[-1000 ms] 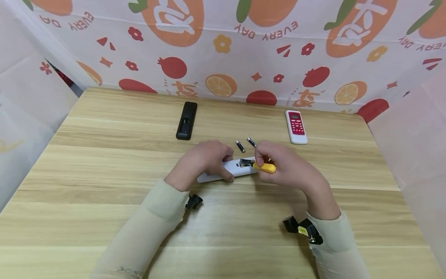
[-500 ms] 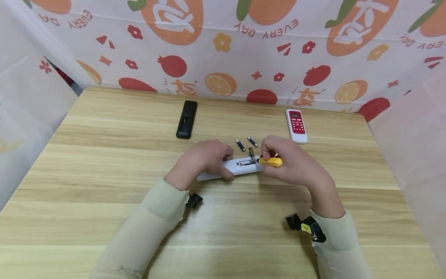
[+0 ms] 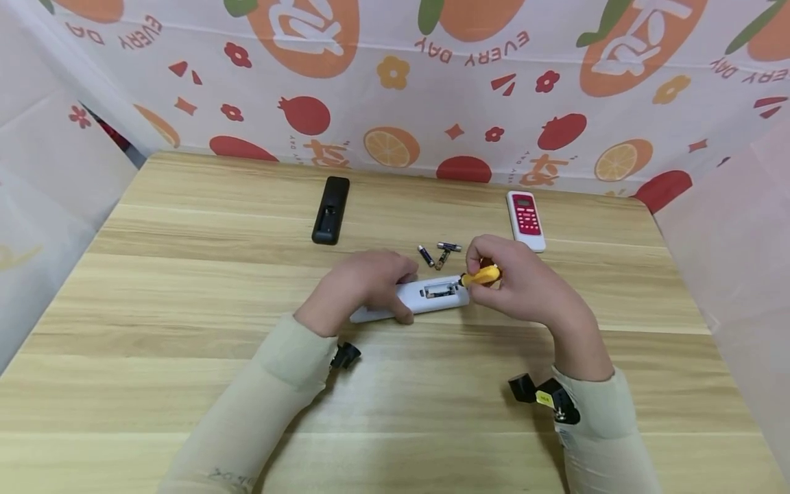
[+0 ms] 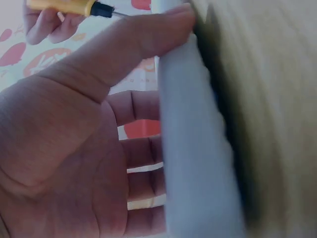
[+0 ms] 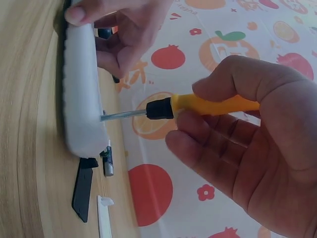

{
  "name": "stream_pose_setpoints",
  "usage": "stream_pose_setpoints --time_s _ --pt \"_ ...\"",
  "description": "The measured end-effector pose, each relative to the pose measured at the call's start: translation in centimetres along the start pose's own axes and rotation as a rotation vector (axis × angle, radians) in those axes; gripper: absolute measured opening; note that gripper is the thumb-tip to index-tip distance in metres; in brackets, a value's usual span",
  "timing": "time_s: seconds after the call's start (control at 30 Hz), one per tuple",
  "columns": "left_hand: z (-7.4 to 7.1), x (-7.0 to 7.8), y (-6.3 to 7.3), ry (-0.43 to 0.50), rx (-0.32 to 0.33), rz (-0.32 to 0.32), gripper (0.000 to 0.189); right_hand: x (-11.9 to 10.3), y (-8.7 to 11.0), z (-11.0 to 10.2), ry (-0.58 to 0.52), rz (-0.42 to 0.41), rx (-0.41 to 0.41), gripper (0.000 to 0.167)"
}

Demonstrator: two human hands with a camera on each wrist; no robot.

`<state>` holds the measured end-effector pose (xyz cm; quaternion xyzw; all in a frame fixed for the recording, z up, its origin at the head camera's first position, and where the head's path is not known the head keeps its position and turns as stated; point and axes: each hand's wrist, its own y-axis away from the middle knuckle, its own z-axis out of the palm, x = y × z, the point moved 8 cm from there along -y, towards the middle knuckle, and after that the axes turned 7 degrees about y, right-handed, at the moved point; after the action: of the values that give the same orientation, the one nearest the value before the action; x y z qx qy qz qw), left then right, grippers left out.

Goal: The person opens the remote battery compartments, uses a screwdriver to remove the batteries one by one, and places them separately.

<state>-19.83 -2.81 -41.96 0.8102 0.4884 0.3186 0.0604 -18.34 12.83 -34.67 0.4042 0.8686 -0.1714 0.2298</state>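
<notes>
A white remote control [image 3: 435, 302] lies face down with its battery slot [image 3: 439, 291] uncovered. My left hand [image 3: 370, 280] grips its left part, thumb along the near edge and fingers on the far edge. In my right hand [image 3: 518, 281] a yellow-handled screwdriver [image 3: 483, 276] is pinched between thumb and fingers. Its metal shaft [image 5: 124, 115] reaches the remote near the slot's right end. Just beyond the remote lie three small batteries: one on the left [image 3: 426, 256], one crosswise [image 3: 449, 246], and one slanted battery [image 3: 441, 259] touching or close to it. The slot's contents are too small to tell.
A black remote [image 3: 330, 210] lies at the back left of the wooden table [image 3: 185, 309]. At the back right is a white remote with a red keypad [image 3: 526, 221]. A fruit-print cloth [image 3: 345, 89] hangs behind the table's far edge.
One battery has come up out of the slot and landed beyond the remote, and the battery beside it has turned crosswise. My right hand with the screwdriver has moved right and away. Left hand unchanged.
</notes>
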Motion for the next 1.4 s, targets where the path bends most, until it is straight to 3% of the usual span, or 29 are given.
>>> stream_pose_setpoints --time_s 0.63,1.4 --pt "0.4 0.0 -0.3 0.017 -0.018 -0.022 0.054 0.3 0.1 -1.4 -0.013 0.007 0.095 0.022" --pt "0.4 -0.1 -0.4 0.020 -0.021 -0.026 0.053 0.6 -0.2 -0.8 -0.037 0.056 0.074 0.022"
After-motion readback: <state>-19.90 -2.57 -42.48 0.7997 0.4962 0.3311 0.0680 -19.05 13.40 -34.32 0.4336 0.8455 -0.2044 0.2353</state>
